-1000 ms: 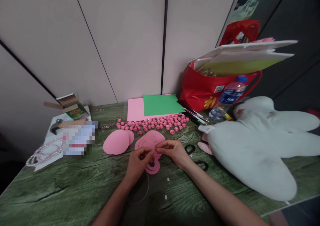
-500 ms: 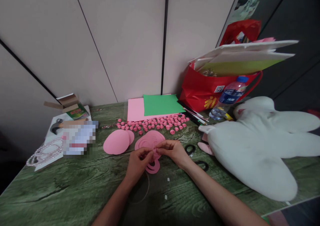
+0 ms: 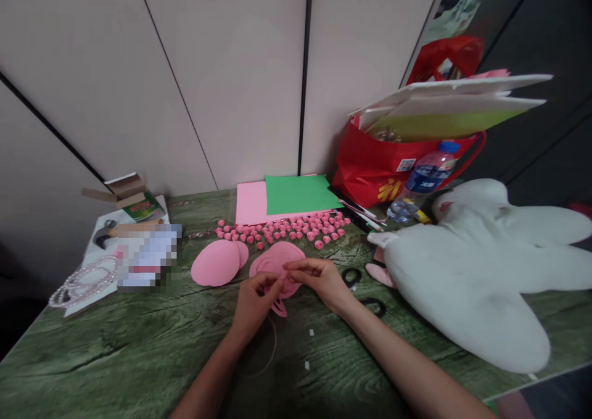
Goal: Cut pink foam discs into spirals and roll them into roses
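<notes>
My left hand (image 3: 256,300) and my right hand (image 3: 322,278) meet at the fingertips near the middle of the table. Both pinch a curling strip of pink paper (image 3: 280,309), whose tail hangs below the left fingers. The rolled part is mostly hidden by the fingertips. Right behind them lie pink paper rounds with spiral cuts (image 3: 284,250). To the left is a stack of uncut pink paper rounds (image 3: 215,265). Many small rolled pink paper roses (image 3: 319,244) spread in a band beyond. Black scissor handles (image 3: 351,276) lie beside my right wrist, partly covered by the forearm.
Green paper (image 3: 298,195) and pink sheets lie against the wall. A red bag (image 3: 365,166), a water bottle (image 3: 425,178) and a white plush toy (image 3: 467,277) stand or lie at right. At left are a hammer (image 3: 105,234), bead strings (image 3: 86,283) and an opened box (image 3: 139,203).
The strip's hanging tail has drawn up and turned into a narrower, slanted piece below my left fingers. My right fingers have shifted slightly; both hands stay in nearly the same place.
</notes>
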